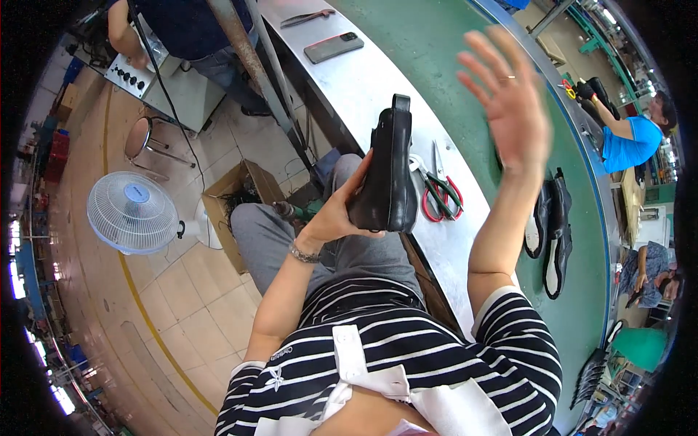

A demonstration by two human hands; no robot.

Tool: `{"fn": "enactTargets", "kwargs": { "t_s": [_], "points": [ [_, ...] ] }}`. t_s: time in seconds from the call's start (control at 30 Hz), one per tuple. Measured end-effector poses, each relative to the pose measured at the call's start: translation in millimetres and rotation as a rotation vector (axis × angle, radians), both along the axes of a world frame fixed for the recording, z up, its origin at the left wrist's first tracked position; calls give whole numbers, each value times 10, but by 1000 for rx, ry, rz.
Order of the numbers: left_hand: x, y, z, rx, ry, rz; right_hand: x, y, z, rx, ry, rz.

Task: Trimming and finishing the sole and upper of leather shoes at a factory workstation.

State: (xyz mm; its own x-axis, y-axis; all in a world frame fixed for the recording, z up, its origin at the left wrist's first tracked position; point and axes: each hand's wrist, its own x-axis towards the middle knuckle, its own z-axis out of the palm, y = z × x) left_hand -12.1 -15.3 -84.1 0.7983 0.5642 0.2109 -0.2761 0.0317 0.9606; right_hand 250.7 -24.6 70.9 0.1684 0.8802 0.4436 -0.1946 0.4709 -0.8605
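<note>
My left hand (336, 219) grips a black leather ankle boot (383, 182) over my lap, beside the metal ledge. The boot stands toe toward me, with a pull loop at its top. Raised over the green belt, my right hand (513, 109) is a little blurred; its fingers are spread and it holds nothing. A ring sits on one finger. To the right of the boot, red-handled scissors (435, 212) lie on the ledge, partly overlapped by a cutting tool with dark green handles (449, 193).
On the metal ledge (396, 91) lie a phone (333, 47) and a small strap-like tool (307, 18). Black shoes (557, 236) rest on the green belt (582, 280). A fan (136, 212), an open carton (254, 178) and a stool (139, 138) stand at left. Co-workers are at far left and right.
</note>
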Motion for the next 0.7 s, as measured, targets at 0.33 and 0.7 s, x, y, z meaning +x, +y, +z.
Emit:
{"fn": "enactTargets", "kwargs": {
  "t_s": [0.33,0.7],
  "points": [
    [-1251,-437,-403,-699,370,256,307,-428,21,28,-492,-569],
    [-1874,-772,-369,-1047,62,622,126,-805,-2465,-753,-1379,-676]
  ]
}}
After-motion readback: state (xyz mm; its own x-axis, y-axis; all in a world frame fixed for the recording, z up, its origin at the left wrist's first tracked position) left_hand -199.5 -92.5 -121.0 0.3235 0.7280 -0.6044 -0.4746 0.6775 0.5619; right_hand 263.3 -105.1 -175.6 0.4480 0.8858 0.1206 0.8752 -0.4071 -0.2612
